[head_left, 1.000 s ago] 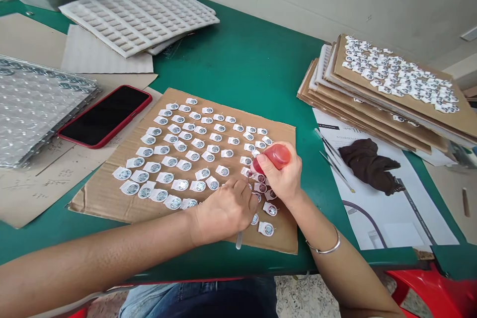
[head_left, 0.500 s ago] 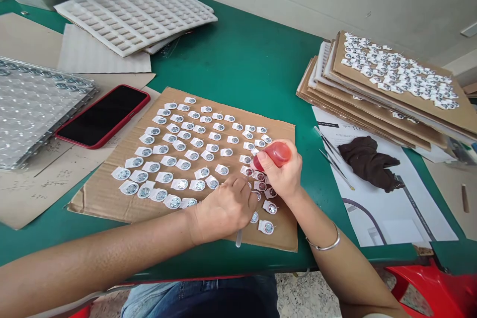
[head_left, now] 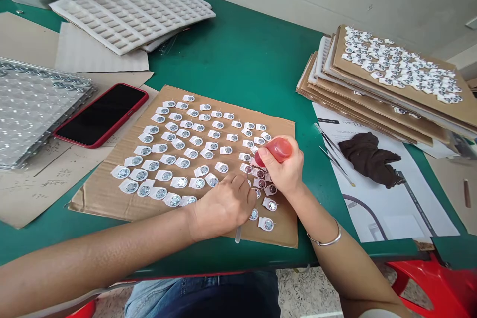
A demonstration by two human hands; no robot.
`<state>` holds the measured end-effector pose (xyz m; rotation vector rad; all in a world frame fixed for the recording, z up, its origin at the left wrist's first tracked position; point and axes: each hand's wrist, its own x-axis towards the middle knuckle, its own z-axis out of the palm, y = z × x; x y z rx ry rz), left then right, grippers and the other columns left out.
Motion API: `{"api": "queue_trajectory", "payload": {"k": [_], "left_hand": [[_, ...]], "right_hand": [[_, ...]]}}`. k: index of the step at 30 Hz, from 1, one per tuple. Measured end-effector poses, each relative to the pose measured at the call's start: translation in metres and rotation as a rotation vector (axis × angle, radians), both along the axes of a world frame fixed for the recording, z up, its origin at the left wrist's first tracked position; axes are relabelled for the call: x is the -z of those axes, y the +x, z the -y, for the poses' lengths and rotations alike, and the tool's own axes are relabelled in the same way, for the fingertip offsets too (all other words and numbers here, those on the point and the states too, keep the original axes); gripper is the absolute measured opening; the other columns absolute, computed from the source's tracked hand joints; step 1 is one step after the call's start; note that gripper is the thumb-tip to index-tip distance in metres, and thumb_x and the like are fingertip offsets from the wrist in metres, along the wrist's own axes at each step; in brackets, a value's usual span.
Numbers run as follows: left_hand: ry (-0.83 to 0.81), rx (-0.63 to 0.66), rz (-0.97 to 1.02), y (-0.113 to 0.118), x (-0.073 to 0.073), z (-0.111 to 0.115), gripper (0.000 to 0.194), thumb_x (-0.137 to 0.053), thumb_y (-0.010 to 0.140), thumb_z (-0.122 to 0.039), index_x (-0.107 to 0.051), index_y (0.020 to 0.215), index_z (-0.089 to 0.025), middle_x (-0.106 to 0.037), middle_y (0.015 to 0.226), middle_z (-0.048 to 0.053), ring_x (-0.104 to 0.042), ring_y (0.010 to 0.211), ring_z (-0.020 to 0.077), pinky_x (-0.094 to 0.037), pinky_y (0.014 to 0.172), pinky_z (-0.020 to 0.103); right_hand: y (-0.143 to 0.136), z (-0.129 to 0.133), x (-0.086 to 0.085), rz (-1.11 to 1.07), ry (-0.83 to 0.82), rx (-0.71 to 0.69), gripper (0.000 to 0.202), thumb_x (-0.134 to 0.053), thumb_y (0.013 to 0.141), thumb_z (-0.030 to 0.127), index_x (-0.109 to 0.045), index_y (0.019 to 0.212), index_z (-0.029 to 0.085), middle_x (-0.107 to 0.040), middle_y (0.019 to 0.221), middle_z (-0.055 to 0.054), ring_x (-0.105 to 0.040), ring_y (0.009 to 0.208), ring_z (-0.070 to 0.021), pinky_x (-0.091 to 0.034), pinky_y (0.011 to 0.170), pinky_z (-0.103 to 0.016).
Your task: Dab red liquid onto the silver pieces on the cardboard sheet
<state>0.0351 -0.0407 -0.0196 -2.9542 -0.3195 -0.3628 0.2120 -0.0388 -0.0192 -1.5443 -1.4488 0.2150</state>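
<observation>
A brown cardboard sheet (head_left: 100,186) lies before me, bearing rows of small white tabs, each with a round silver metal piece (head_left: 180,182). My right hand (head_left: 286,171) is wrapped round a rounded, see-through red squeeze bottle (head_left: 280,149) above the sheet's right side; its lower end is hidden by fingers. Close beside it, my left hand (head_left: 229,206) is closed, knuckles up, low over the tabs. Its fingertips are out of sight, so what they pinch does not show. From under that hand a narrow translucent strip (head_left: 238,234) sticks out toward the sheet's near edge.
A red-cased phone (head_left: 102,114) and bubble-like plastic trays (head_left: 40,104) lie left. White foam trays (head_left: 134,15) are behind. To the right stand stacked cardboard sheets (head_left: 372,94) with similar pieces, tweezers (head_left: 337,164) and a dark cloth (head_left: 368,159) on printed paper.
The view has shifted slightly. Both hands keep nearly the same place over the cardboard, the right one still round the red squeeze bottle.
</observation>
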Motion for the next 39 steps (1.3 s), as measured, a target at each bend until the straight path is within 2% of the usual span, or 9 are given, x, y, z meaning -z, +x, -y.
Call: {"api": "queue_trajectory", "payload": {"k": [21,29,33,39], "left_hand": [[-0.041,0.007,0.06,0.001,-0.001,-0.002,0.016,-0.044,0.08,-0.002,-0.05,0.07,-0.013,-0.056,0.066,0.01,-0.054,0.066,0.0235,-0.045,0.059,0.035],[-0.066,-0.003,0.063,0.001,-0.002,-0.004,0.023,-0.035,0.084,-0.001,-0.05,0.07,-0.013,-0.058,0.069,0.012,-0.055,0.066,0.0232,-0.046,0.059,0.035],[-0.236,-0.019,0.035,-0.001,-0.009,-0.009,0.019,-0.04,0.08,-0.001,-0.053,0.071,-0.012,-0.059,0.07,0.01,-0.054,0.066,0.021,-0.046,0.06,0.033],[-0.696,-0.157,0.054,0.003,-0.031,-0.038,0.016,-0.045,0.076,-0.004,-0.054,0.067,-0.013,-0.055,0.061,0.002,-0.049,0.057,0.0122,-0.041,0.056,0.025]], "right_hand": [[0.003,0.005,-0.002,0.054,0.006,0.02,0.032,-0.068,0.072,0.047,-0.054,0.085,0.022,-0.067,0.075,-0.001,-0.063,0.068,-0.0171,-0.052,0.062,-0.033],[0.003,0.005,-0.002,0.1,0.021,-0.009,0.033,-0.068,0.071,0.048,-0.053,0.085,0.022,-0.067,0.074,-0.001,-0.063,0.066,-0.017,-0.052,0.062,-0.032],[0.003,0.005,-0.002,0.114,0.002,-0.011,0.036,-0.067,0.071,0.051,-0.053,0.085,0.022,-0.066,0.073,-0.001,-0.062,0.064,-0.017,-0.051,0.061,-0.033],[0.002,0.004,-0.007,0.084,-0.037,-0.03,0.035,-0.068,0.07,0.051,-0.054,0.084,0.023,-0.065,0.072,0.001,-0.061,0.065,-0.0163,-0.05,0.061,-0.031]]}}
